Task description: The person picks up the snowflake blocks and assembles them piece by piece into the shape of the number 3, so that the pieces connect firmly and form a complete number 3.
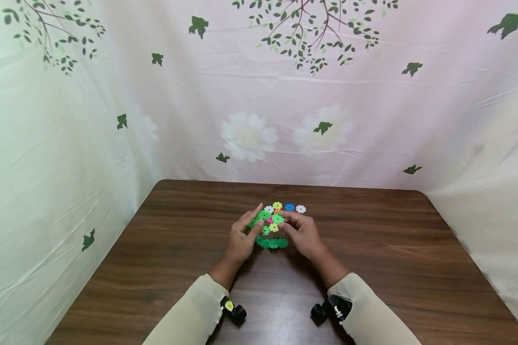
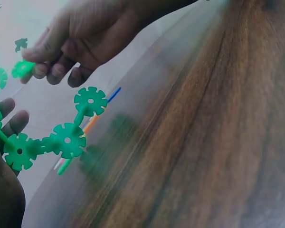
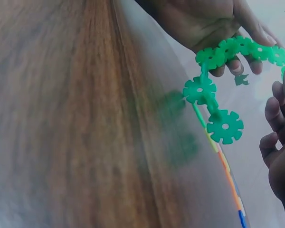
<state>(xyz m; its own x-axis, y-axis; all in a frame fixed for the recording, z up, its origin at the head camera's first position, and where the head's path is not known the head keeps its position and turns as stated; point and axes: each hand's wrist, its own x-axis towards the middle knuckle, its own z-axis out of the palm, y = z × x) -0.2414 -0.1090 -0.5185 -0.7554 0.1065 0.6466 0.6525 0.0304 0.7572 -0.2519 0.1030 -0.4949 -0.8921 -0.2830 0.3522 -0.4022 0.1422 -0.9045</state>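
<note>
My left hand [image 1: 241, 240] holds a curved chain of green notched flower discs [image 3: 199, 90], slotted edge to edge. The chain runs along its fingers, and its free end hangs over the table, seen in both wrist views. Facing it, my right hand [image 1: 305, 235] pinches a single green notched disc [image 2: 23, 69] between thumb and fingertips. This disc is close to the chain's upper end, beside the left fingertips. In the right wrist view the left hand [image 3: 204, 23] is at the top, and the right hand [image 3: 282, 161] is at the right edge, mostly cut off.
Several loose flower discs lie on the brown wooden table [image 1: 371, 249] behind the hands, among them a blue disc [image 1: 289, 207], a white disc [image 1: 300, 209] and a yellow disc [image 1: 277, 205]. A patterned cloth [image 1: 190, 105] hangs around the table's back and sides.
</note>
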